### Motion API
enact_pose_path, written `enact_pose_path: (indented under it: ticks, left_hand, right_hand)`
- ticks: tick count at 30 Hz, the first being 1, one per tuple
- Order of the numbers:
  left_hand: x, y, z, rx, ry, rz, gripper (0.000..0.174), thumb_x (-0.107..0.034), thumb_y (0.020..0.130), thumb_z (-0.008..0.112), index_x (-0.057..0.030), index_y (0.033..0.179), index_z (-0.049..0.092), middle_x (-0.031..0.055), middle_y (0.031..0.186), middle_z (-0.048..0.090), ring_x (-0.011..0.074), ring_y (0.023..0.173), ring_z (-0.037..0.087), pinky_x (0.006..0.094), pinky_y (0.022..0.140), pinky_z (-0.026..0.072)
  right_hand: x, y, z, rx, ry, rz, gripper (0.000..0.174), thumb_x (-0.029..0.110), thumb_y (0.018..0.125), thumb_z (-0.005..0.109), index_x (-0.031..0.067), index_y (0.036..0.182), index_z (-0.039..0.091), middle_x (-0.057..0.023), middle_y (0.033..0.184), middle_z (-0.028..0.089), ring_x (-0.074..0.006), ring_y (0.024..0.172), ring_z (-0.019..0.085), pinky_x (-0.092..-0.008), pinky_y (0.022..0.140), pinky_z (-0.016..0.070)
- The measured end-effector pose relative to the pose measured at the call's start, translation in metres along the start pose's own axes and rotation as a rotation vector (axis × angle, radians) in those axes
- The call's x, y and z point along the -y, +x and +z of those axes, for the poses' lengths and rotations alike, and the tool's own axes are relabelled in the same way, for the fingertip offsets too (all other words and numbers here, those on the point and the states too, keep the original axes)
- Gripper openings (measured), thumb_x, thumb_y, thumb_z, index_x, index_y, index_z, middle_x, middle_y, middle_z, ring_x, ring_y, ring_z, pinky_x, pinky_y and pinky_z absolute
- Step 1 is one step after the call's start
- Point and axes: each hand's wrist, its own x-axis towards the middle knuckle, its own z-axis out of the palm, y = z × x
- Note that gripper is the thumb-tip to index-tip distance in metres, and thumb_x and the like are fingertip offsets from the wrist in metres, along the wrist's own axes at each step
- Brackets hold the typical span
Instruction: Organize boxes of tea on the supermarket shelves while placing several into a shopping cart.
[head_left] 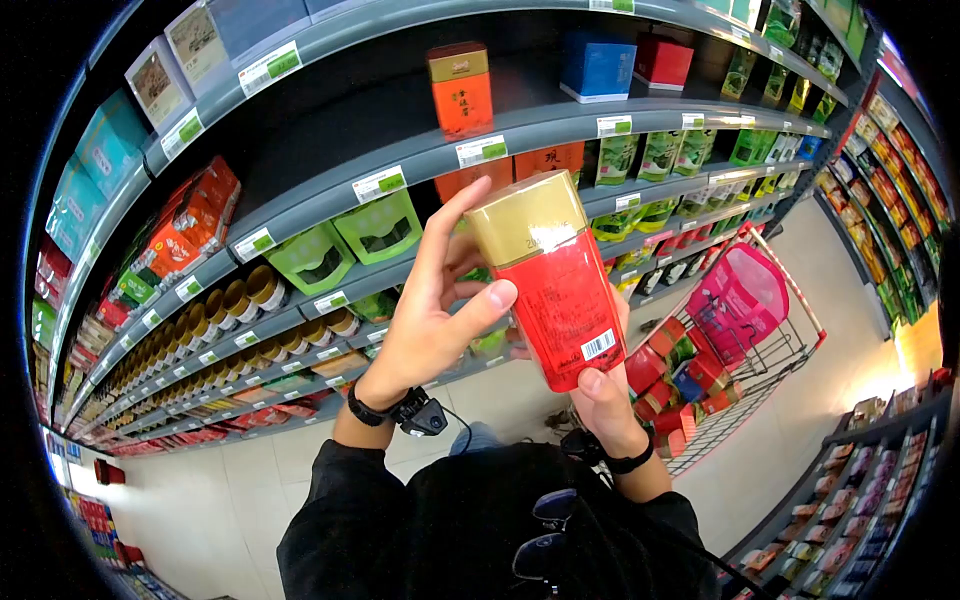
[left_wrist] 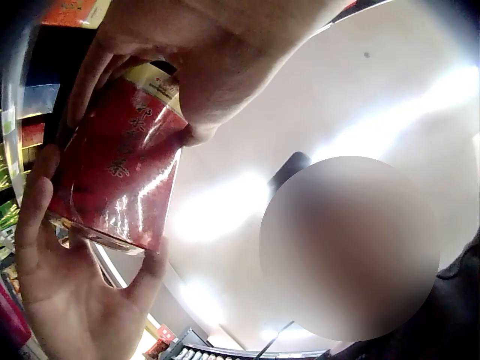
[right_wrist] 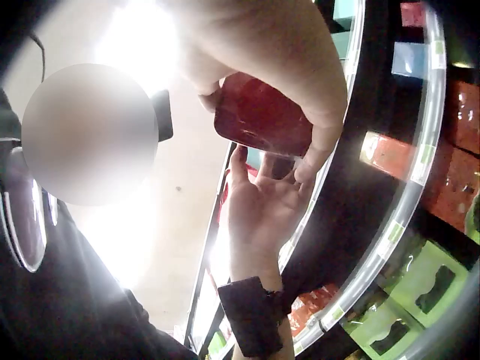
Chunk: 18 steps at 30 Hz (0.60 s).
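A red tea box [head_left: 560, 310] with a gold top is held up in front of the chest. Its side with small print and a barcode faces the head camera, while large gold characters show on the box [left_wrist: 112, 150] in the left wrist view. My right hand [head_left: 605, 395] grips the lower end, thumb on the printed face and fingers behind. At the upper left, my left hand [head_left: 430, 295] holds the box with its thumb at the near edge and fingers spread behind. From the right wrist, the bottom of the box [right_wrist: 262, 116] shows between both hands.
Curved store shelves [head_left: 400, 185] run across the front, with an orange box [head_left: 462, 92], a blue box [head_left: 598, 68] and green packs [head_left: 380, 228]. To the right stands a shopping cart [head_left: 735, 420] holding several red boxes and a pink bag [head_left: 740, 300].
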Motion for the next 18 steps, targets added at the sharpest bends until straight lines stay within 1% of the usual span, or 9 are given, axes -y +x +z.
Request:
enact_pose_path:
  ticks: [2,5,6,9,10,13,14,17,18]
  left_hand:
    - [0.000,0.003,0.001,0.013,0.001,0.006,0.083,-0.020,0.092,0.070,-0.0136,0.159,0.020,0.0186,0.150,0.041,0.0293,0.132,0.050,0.0410,0.101,0.0492]
    - [0.002,0.005,-0.005,0.036,0.025,0.024,0.085,-0.020,0.092,0.071,-0.0139,0.159,0.019,0.0191,0.151,0.040,0.0302,0.132,0.050,0.0409,0.101,0.0493]
    - [0.001,0.005,-0.005,0.012,-0.006,0.015,0.090,-0.019,0.090,0.073,-0.0144,0.160,0.017,0.0198,0.152,0.039,0.0292,0.132,0.050,0.0411,0.102,0.0485]
    - [0.004,0.007,-0.014,-0.013,-0.092,0.016,0.097,-0.017,0.087,0.077,-0.0145,0.161,0.014,0.0192,0.152,0.040,0.0275,0.134,0.048,0.0410,0.105,0.0462]
    - [0.004,0.007,-0.016,-0.036,-0.113,0.019,0.102,-0.016,0.084,0.081,-0.0116,0.161,0.013,0.0178,0.149,0.044,0.0251,0.133,0.049,0.0396,0.107,0.0439]
    - [0.013,0.001,-0.030,0.013,-0.130,-0.022,0.099,-0.015,0.084,0.082,-0.0077,0.159,0.019,0.0165,0.144,0.049,0.0238,0.131,0.051,0.0386,0.109,0.0424]
    - [0.013,-0.002,-0.033,-0.039,-0.125,-0.048,0.090,-0.015,0.084,0.082,-0.0042,0.155,0.027,0.0158,0.141,0.052,0.0218,0.126,0.055,0.0380,0.107,0.0444]
    - [0.008,-0.010,-0.056,-0.193,-0.061,-0.132,0.083,-0.015,0.085,0.081,-0.0023,0.151,0.032,0.0153,0.138,0.055,0.0209,0.122,0.057,0.0374,0.104,0.0471]
    - [0.001,-0.011,-0.068,-0.280,-0.012,-0.139,0.080,-0.015,0.086,0.080,-0.0008,0.149,0.034,0.0155,0.133,0.059,0.0208,0.118,0.059,0.0366,0.102,0.0491]
  right_hand:
    - [0.001,0.001,0.000,-0.010,0.004,-0.013,0.111,0.050,0.075,0.079,0.0148,0.155,0.010,-0.0175,0.151,0.034,-0.0364,0.133,0.049,-0.0545,0.102,0.0510]
    - [-0.003,0.008,-0.005,0.025,0.013,0.006,0.114,0.047,0.073,0.081,0.0154,0.155,0.007,-0.0171,0.153,0.030,-0.0357,0.136,0.046,-0.0559,0.105,0.0493]
    - [-0.006,0.010,0.000,-0.024,-0.041,-0.042,0.108,0.055,0.075,0.076,0.0118,0.154,0.017,-0.0175,0.147,0.040,-0.0349,0.130,0.052,-0.0545,0.096,0.0538]
    - [0.006,0.022,0.002,0.216,0.235,0.226,0.104,0.068,0.075,0.066,0.0073,0.151,0.031,-0.0179,0.138,0.052,-0.0352,0.121,0.058,-0.0489,0.083,0.0567]
    - [0.016,0.025,0.016,0.154,0.251,0.245,0.104,0.078,0.077,0.054,0.0037,0.148,0.039,-0.0229,0.130,0.058,-0.0363,0.104,0.064,-0.0466,0.076,0.0549]
    - [-0.011,0.036,-0.001,0.346,0.617,0.493,0.105,0.078,0.079,0.052,0.0031,0.150,0.035,-0.0296,0.132,0.055,-0.0388,0.095,0.067,-0.0489,0.077,0.0551]
    - [-0.020,0.037,0.000,0.389,0.702,0.497,0.100,0.078,0.085,0.043,0.0018,0.149,0.036,-0.0342,0.129,0.055,-0.0409,0.091,0.068,-0.0498,0.081,0.0551]
    - [-0.037,0.051,0.006,0.393,0.495,0.583,0.087,0.071,0.096,0.036,0.0055,0.152,0.030,-0.0332,0.127,0.058,-0.0419,0.096,0.068,-0.0493,0.086,0.0554]
    - [-0.035,0.051,0.016,0.313,0.385,0.466,0.070,0.058,0.104,0.030,0.0110,0.155,0.021,-0.0325,0.125,0.060,-0.0395,0.099,0.068,-0.0491,0.091,0.0545]
